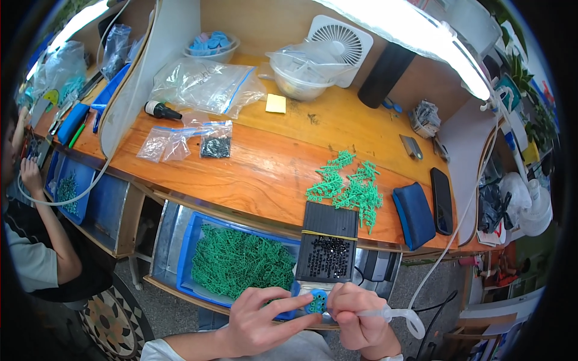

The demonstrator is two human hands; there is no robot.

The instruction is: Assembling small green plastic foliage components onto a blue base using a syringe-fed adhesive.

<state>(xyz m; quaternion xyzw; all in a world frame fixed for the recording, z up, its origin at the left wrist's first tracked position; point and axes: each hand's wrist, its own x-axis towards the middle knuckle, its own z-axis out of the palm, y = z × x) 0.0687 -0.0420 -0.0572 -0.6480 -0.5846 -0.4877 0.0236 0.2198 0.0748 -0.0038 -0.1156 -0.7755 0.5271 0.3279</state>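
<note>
My left hand point(259, 322) pinches a small round blue piece point(316, 302) with green bits and dark spots on its face. Closed on a thin translucent tube point(376, 313), my right hand point(361, 319) has its fingertips close beside the blue piece; the tube's tip is hidden there. A white hose loop point(414, 325) trails from the tube's other end. Just beyond my hands, a black ridged tray point(331, 219) with a yellow rubber band holds many small black stones point(330, 257). To its left is a blue tray point(185, 253) heaped with green branched pieces point(241, 257).
Loose green pieces point(346, 186) lie on the wooden bench point(241, 168). A blue pouch point(413, 215) and a phone point(441, 201) sit at right. Clear bags point(198, 84), a dark bottle point(162, 111), bowls and a fan point(340, 45) stand farther back. Another person's arm point(51, 225) is at left.
</note>
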